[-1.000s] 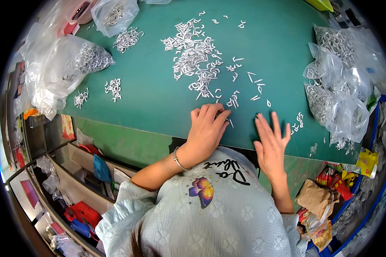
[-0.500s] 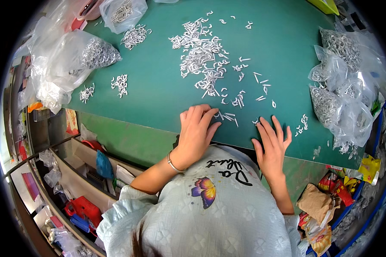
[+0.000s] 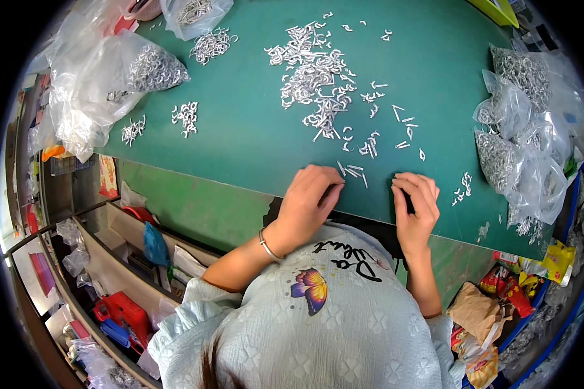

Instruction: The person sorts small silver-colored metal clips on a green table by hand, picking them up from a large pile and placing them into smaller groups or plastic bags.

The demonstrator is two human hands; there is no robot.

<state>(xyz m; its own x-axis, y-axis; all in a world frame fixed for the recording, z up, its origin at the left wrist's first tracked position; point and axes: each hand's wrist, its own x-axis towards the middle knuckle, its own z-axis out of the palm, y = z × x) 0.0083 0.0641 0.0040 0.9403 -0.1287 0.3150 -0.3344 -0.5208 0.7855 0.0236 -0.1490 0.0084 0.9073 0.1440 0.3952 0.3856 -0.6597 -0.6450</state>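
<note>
Closest in is a pale blue textured shirt (image 3: 344,324) with a purple-and-orange butterfly print, and behind it two bare hands rest at the near edge of a smooth dark green tabletop (image 3: 233,142). The left hand (image 3: 307,198), with a slim silver-coloured bangle (image 3: 264,244) on its wrist, is curled with its fingers bent down; whether anything sits inside it cannot be told. The right hand (image 3: 419,206) is curled too, thumb drawn toward the fingers, and its fingertips are too hidden to show any grip.

Just beyond the left fingertips, between the hands, lie a few thin straight silver metal strips (image 3: 353,172). A small row of curved silver metal bits (image 3: 463,188) sits to the right of the right hand.

Farther out, ahead of the gap between the hands, is a small cluster of mixed silver pieces (image 3: 370,145); past it spreads a large loose heap of curved silver metal pieces (image 3: 315,78) (with some straight ones mixed in). Well left of the left hand are two little silver piles (image 3: 187,118). Clear plastic bags filled with silver parts (image 3: 532,129) stand beyond the right hand, to its right.
</note>
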